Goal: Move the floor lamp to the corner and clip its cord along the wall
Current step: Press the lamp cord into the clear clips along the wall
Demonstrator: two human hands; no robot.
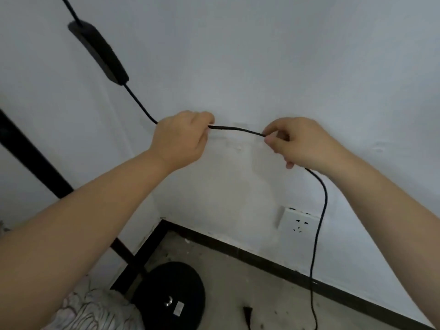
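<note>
A thin black lamp cord is stretched level against the white wall between my two hands. My left hand pinches it on the left, my right hand pinches it on the right. Up and left of my left hand the cord rises to a long black inline switch box. Below my right hand it hangs down to the floor, ending near a black plug. The lamp's round black base stands on the floor in the corner. A faint pale clip sits on the wall behind the cord.
A white wall socket is low on the wall, right of the corner. A black skirting strip runs along the wall's foot. A black diagonal bar crosses the left side. Patterned fabric lies at the bottom left.
</note>
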